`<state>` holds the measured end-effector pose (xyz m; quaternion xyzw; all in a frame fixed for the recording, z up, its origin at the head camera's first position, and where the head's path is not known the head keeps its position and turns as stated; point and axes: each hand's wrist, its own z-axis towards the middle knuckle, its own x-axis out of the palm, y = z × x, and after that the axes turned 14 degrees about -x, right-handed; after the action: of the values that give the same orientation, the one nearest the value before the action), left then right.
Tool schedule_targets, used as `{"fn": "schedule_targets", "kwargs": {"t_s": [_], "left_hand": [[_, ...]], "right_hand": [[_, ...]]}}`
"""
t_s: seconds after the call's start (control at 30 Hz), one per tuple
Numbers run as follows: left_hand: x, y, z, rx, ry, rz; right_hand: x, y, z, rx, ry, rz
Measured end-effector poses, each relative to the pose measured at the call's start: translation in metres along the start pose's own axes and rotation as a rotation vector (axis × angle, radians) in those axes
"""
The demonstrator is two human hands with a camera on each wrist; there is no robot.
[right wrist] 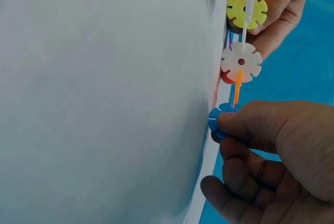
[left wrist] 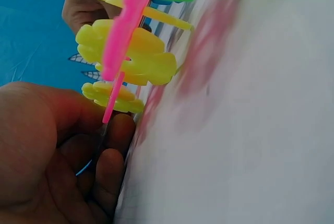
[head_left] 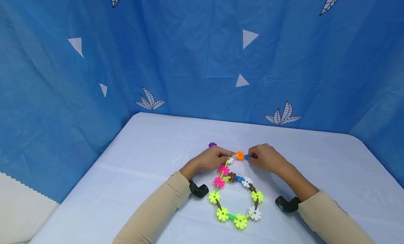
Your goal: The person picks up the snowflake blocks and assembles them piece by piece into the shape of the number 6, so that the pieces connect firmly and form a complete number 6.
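Observation:
A chain of notched plastic discs, in several colours, lies on the white table. Its near part is a closed ring with a lime disc point(head_left: 240, 221) at the bottom. From two pink discs point(head_left: 223, 170) an arm of the chain runs up past a white disc point(head_left: 230, 160) to an orange disc point(head_left: 240, 155) and a blue disc point(right wrist: 215, 120) at its end. My left hand point(head_left: 210, 158) pinches the chain near that white disc; its fingers partly hide the spot. Between thumb and forefinger my right hand point(head_left: 266, 158) pinches the blue end disc.
Behind the left hand sits a purple disc point(head_left: 212, 144), partly hidden. Black wrist devices point(head_left: 199, 190) are strapped to both forearms, low over the white table point(head_left: 151, 149). A blue patterned curtain point(head_left: 195, 61) hangs beyond the table's far edge.

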<state>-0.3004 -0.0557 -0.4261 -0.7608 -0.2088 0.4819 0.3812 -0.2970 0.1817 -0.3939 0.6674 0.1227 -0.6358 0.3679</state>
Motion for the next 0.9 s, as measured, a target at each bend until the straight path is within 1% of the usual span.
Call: {"fn": "schedule_targets", "kwargs": {"t_s": [0.27,0.6,0.9], "left_hand": [[0.0002,-0.0007,0.0002,-0.001,0.011,0.005],[-0.0027,-0.0007,-0.0013,-0.014,0.033,0.022],[-0.0042,-0.0008,0.001,0.009,0.07,0.026]], "right_hand": [[0.0017,-0.0051,0.0013,-0.043,-0.013,0.034],[0.0011,-0.0049,0.0048,-0.098,-0.027,0.02],[0.0024,-0.0036,0.0054,-0.107,-0.037,0.005]]}}
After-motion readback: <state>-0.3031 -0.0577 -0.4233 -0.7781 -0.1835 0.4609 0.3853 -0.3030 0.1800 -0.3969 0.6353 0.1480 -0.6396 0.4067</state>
